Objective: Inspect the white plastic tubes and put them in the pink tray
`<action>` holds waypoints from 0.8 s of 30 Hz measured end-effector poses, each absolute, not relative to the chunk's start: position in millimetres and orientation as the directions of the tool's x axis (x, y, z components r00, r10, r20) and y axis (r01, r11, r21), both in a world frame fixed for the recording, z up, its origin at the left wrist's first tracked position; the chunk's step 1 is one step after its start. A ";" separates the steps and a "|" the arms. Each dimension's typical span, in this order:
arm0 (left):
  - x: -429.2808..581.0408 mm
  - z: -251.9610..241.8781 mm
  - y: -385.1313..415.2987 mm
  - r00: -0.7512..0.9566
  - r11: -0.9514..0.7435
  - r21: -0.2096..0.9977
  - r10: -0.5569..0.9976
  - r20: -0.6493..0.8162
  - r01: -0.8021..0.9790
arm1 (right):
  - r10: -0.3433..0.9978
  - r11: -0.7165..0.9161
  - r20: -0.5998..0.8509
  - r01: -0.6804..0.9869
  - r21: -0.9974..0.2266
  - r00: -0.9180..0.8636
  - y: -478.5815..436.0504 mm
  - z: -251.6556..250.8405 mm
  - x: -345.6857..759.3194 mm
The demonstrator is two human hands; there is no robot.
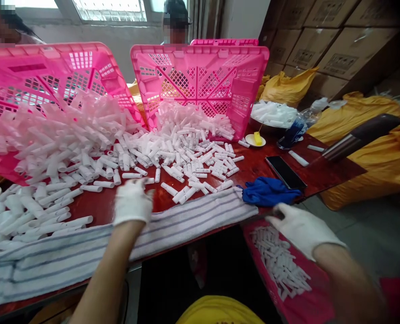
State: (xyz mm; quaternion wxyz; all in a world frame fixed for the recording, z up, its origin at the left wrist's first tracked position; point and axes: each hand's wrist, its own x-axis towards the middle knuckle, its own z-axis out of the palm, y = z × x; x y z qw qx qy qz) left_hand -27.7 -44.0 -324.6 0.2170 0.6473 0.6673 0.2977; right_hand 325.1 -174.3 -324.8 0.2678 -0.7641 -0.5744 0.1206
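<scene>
My left hand [132,202], in a white glove, is over the red table in front of the piled white plastic tubes [186,157]. Its fingers are curled and smeared by motion, and a short tube [149,181] lies right at the fingertips. My right hand [301,227], also gloved, hovers by the table's front edge, above a pink bin [316,301] with many small white tubes [280,265] in it. A gap shows between its bent thumb and forefinger, and no tube is visible there. A striped towel [193,218] runs along the edge.
Pink baskets [200,67] [68,54] tipped on their sides spill tubes onto the table. On the right are a blue cloth [270,191], a phone [285,172], a bottle [294,130], a dish with a yellow piece [255,140] and yellow sacks [365,121]. Two people are behind the baskets.
</scene>
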 end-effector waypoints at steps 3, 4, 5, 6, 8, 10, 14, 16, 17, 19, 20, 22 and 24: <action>-72.1 -335.9 -3.0 -0.214 0.195 0.273 0.976 0.039 0.942 | 0.979 -0.035 0.174 0.930 -0.366 0.105 -134.7 -324.6 300.3; -79.3 -340.4 4.2 -0.213 0.212 0.223 0.977 -0.019 0.951 | 0.982 0.053 0.187 0.937 -0.346 0.014 -117.1 -324.8 286.3; -83.1 -344.6 8.0 -0.198 0.209 0.206 0.977 -0.073 0.956 | 0.985 0.104 0.165 0.935 -0.338 -0.050 -99.2 -325.1 271.7; -84.3 -348.3 9.1 -0.182 0.200 0.204 0.978 -0.104 0.958 | 0.990 0.117 0.114 0.931 -0.346 -0.082 -82.3 -325.5 257.5; -81.6 -353.3 4.9 -0.158 0.179 0.222 0.981 -0.110 0.958 | 0.999 0.042 -0.010 0.914 -0.402 -0.050 -54.2 -327.1 233.5; -75.8 -354.3 -4.3 -0.141 0.160 0.316 0.987 -0.083 0.935 | 0.997 -0.043 -0.082 0.887 -0.460 0.006 -37.0 -329.9 218.2; -57.0 -345.5 -28.8 -0.022 0.103 0.872 0.994 -0.105 0.479 | 0.999 -0.052 -0.025 0.856 -0.514 0.046 -35.9 -337.0 210.6; -42.1 -338.2 -41.8 0.050 0.185 0.982 0.981 -0.187 0.048 | 0.998 0.002 0.052 0.751 -0.661 0.043 -47.4 -339.9 209.8; -33.6 -334.6 -48.0 0.083 0.242 0.963 0.969 -0.234 -0.120 | 0.996 0.041 0.083 0.637 -0.769 0.036 -54.6 -340.7 208.3; -15.9 -328.7 -59.1 0.151 0.346 0.877 0.938 -0.313 -0.333 | 0.993 0.118 0.119 0.311 -0.943 -0.014 -68.7 -341.0 202.7; -7.6 -326.5 -63.9 0.187 0.382 0.835 0.924 -0.334 -0.396 | 0.991 0.131 0.123 0.156 -0.979 -0.058 -74.5 -340.3 199.1; 6.5 -323.7 -72.2 0.238 0.424 0.762 0.905 -0.351 -0.489 | 0.986 0.110 0.112 -0.021 -0.994 -0.125 -81.7 -337.2 192.8; 16.8 -322.4 -78.8 0.271 0.444 0.710 0.896 -0.351 -0.547 | 0.993 0.087 0.095 -0.109 -0.990 -0.076 -83.1 -332.5 189.3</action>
